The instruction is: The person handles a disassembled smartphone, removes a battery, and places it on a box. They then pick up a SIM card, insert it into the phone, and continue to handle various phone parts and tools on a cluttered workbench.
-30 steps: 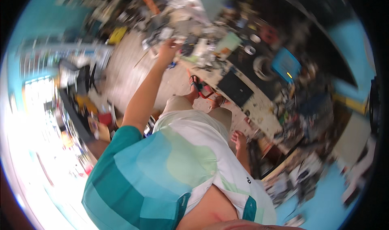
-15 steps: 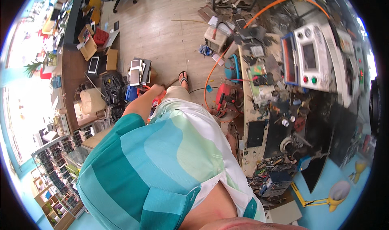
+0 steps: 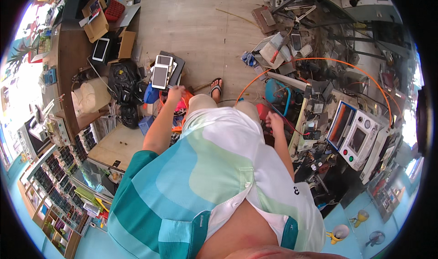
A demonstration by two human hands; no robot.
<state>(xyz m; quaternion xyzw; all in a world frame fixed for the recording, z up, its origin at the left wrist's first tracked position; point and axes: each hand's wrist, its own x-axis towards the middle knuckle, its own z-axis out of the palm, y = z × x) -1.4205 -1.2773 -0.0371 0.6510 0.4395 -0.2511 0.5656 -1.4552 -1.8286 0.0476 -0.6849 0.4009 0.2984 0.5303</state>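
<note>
My left hand (image 3: 175, 93) is low in front of me, its fingers curled in, beside a stack of phones and tablets. A white-framed tablet (image 3: 159, 76) lies on top of that stack, a smaller white phone (image 3: 164, 60) just beyond it. Whatever the left fingers close on is too small to make out. Orange and red bags (image 3: 180, 106) lie beneath the left wrist. At my right side hangs my right hand (image 3: 274, 121), fingers loosely bent and apart, with no held thing visible. Near it are a red machine (image 3: 262, 111) and a thin red cable.
To the right, a cluttered workbench carries a white machine with a screen (image 3: 358, 138). An orange hose (image 3: 337, 59) arches over it, and a blue bin (image 3: 276, 92) stands by the bench's end. Black bags (image 3: 123, 83) and cardboard boxes (image 3: 125, 44) line the left. A thin stick (image 3: 235, 16) lies ahead.
The view has turned and shifted, moving the bench right. My right hand has come out from beside my body into plain sight. My left hand has moved closer to the stacked tablets.
</note>
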